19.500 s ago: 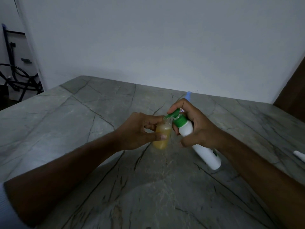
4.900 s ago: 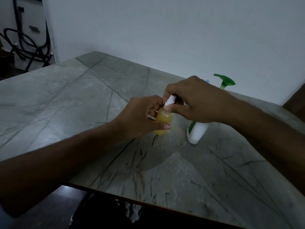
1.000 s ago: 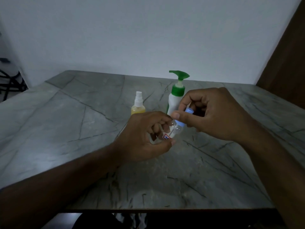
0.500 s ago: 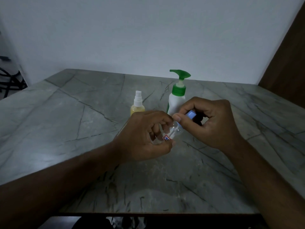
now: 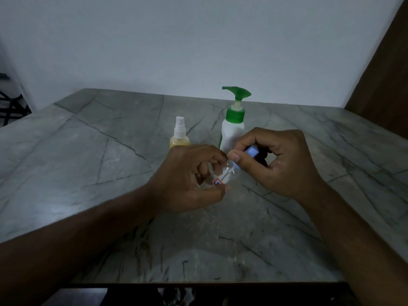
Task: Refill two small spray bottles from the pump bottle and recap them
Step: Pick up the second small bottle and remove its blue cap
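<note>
Both hands are busy, the left hand [image 5: 189,180] gripping the clear bottle [image 5: 223,175] and the right hand [image 5: 280,160] pinching its blue cap [image 5: 250,152], so a jerk toward 12 o'clock could topple the pump bottle [image 5: 233,131].

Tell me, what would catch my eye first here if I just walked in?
Probably the two hands meeting at the centre of the grey marble table: the left hand holds a small clear spray bottle tilted, while the right hand pinches its blue cap. Just behind them stand a white pump bottle with a bright green pump and a small spray bottle of yellow liquid.
</note>
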